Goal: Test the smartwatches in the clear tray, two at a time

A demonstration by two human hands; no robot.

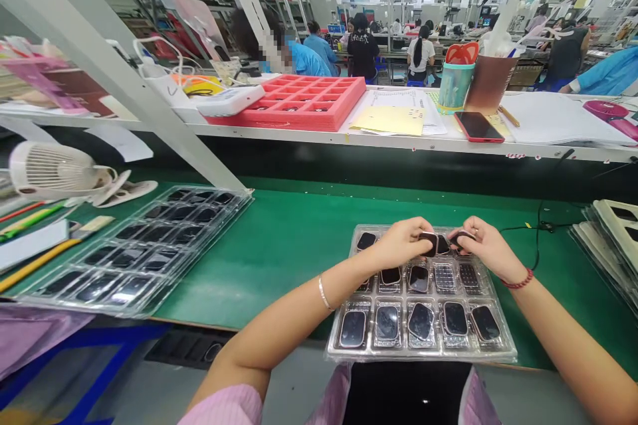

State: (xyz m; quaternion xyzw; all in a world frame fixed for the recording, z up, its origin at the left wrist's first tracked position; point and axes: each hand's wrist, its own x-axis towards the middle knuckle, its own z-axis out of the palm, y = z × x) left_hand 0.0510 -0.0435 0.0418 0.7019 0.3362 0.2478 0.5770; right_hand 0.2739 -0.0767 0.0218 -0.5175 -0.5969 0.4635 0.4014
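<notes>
My left hand (401, 242) pinches a small rounded dark device casing with a rose-coloured rim (428, 243) between its fingers and thumb. My right hand (491, 249) grips a similar casing (461, 238), and the two pieces sit close together above the tray. Below them lies a clear plastic blister tray (423, 353) on the green mat. Its pockets hold several matching casings, such as one at the front left (353, 329). Some casings lie tilted in their pockets, and my hands hide the tray's far middle pockets.
A second clear tray of dark casings (134, 252) lies on the green mat (309, 259) to the left, and a stack of trays (611, 246) stands at the right edge. A black cable (537, 239) runs across the mat. A shelf behind holds a red foam tray (299, 103) and a phone (478, 126).
</notes>
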